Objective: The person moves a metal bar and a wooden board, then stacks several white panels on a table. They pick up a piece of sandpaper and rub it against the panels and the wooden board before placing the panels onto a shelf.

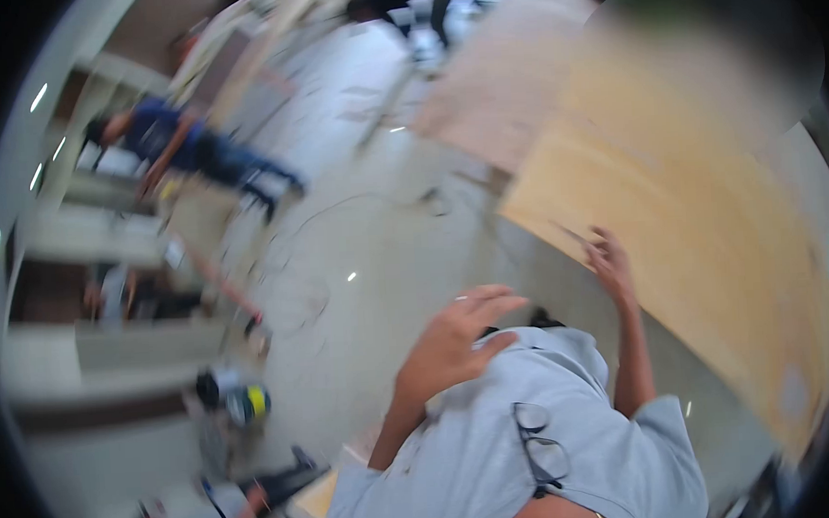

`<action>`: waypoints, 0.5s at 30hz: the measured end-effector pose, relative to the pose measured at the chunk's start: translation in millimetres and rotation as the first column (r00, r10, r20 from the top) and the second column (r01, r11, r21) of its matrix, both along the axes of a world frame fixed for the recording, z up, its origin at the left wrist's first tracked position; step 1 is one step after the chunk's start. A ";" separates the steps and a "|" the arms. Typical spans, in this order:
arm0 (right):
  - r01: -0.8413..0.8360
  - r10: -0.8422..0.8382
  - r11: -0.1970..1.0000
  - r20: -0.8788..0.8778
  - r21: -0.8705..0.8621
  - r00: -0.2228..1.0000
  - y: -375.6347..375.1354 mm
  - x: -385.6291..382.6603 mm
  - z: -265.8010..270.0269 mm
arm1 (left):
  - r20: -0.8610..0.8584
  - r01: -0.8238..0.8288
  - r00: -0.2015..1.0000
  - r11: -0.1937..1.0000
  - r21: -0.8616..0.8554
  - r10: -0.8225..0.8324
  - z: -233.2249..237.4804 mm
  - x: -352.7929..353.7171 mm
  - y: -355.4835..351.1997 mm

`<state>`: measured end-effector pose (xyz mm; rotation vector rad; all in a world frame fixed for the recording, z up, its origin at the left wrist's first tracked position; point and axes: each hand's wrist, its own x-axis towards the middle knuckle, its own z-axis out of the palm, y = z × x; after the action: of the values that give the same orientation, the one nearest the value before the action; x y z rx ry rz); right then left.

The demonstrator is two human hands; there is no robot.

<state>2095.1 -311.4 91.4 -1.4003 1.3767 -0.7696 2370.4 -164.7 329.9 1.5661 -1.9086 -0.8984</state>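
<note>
My left hand (456, 339) is raised in front of my grey shirt (497, 405), fingers stretched out and apart from the thumb, with nothing in it. A ring shows on one finger. Over the near edge of a large light-brown wooden board (675, 217), my right hand (610, 263) is closed on a thin, pointed, stick-like object (573, 235). Its tip points up and left over the board. Blur hides its exact kind. A pair of glasses (543, 444) hangs from my shirt's neckline.
A pinkish board (499, 86) adjoins the brown one. Cables (337, 205) lie across the shiny floor (379, 289). A person in dark blue (169, 136) stands at upper left; another person (231, 512) is at lower left, near a dark-and-yellow cylindrical object (249, 404).
</note>
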 end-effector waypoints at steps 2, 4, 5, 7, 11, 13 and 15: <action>-0.088 0.088 0.996 0.001 -0.007 0.996 -3.8 18.8 -0.4 | 0.035 -0.030 0.999 0.999 0.032 0.029 -3.0 14.7 17.0; -0.176 0.177 0.984 0.010 -0.025 0.984 -16.0 42.1 -12.0 | 0.049 -0.093 0.995 0.993 0.068 0.090 -7.6 28.3 26.6; -0.213 0.212 0.977 -0.022 -0.019 0.977 -20.0 53.7 -14.7 | 0.037 -0.097 0.995 0.991 0.090 0.094 -10.3 35.0 33.5; -0.316 0.315 0.949 -0.044 -0.018 0.948 -18.3 82.5 -6.0 | 0.066 -0.153 0.987 0.981 0.121 0.146 -15.3 50.4 49.2; -0.427 0.426 0.903 -0.039 -0.035 0.904 -17.9 122.5 23.5 | 0.089 -0.205 0.977 0.964 0.168 0.193 -31.6 59.6 67.2; -0.465 0.466 0.882 -0.005 -0.073 0.885 -20.2 145.6 15.9 | 0.091 -0.234 0.971 0.958 0.166 0.221 -38.7 72.6 78.4; -0.495 0.497 0.864 -0.004 -0.093 0.868 -20.6 166.9 10.0 | 0.100 -0.263 0.964 0.948 0.181 0.248 -38.6 83.4 84.8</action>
<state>2261.9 -332.0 101.4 -1.7195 0.9049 -0.5023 2453.8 -79.9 291.3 1.9359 -1.6549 -0.9432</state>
